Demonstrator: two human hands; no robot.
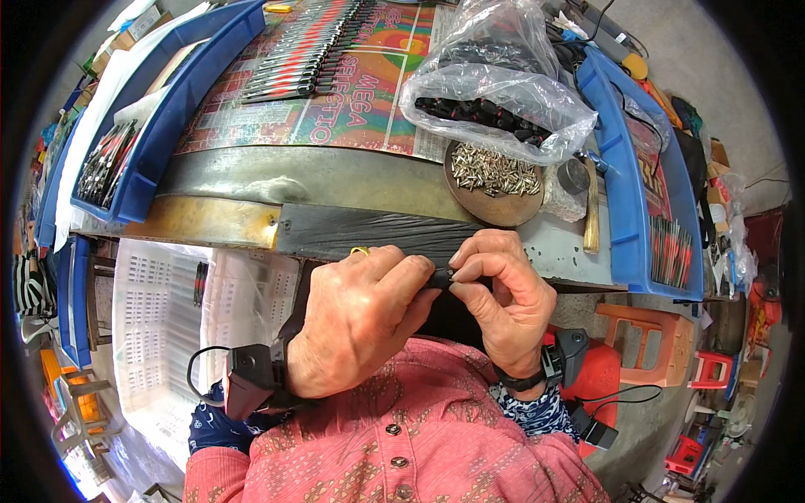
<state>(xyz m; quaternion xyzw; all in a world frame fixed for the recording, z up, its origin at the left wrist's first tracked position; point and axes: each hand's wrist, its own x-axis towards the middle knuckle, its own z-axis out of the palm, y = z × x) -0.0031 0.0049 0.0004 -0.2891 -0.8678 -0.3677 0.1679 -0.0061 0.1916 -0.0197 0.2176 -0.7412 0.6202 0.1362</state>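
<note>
Close to the front edge of the bench, my left hand [356,314] is wrapped round a small black piece [441,277], most of it hidden by the fingers. Thumb and fingertips of my right hand [507,289] pinch together at the piece's right end. Whatever tiny thing they may hold there is too small to make out. Just beyond the right hand stands a round brown dish [461,201] with many small silvery metal pins [496,170]. Behind it, an open clear plastic bag [579,126] holds black parts [486,116].
A row of slim red-and-black tools [289,71] lies on the printed sheet [377,109]. Blue trays [147,180] [629,210] with similar tools flank the bench. A brush [592,218] lies beside the dish. A white basket [159,277] stands below left; an orange stool [646,323] is at right.
</note>
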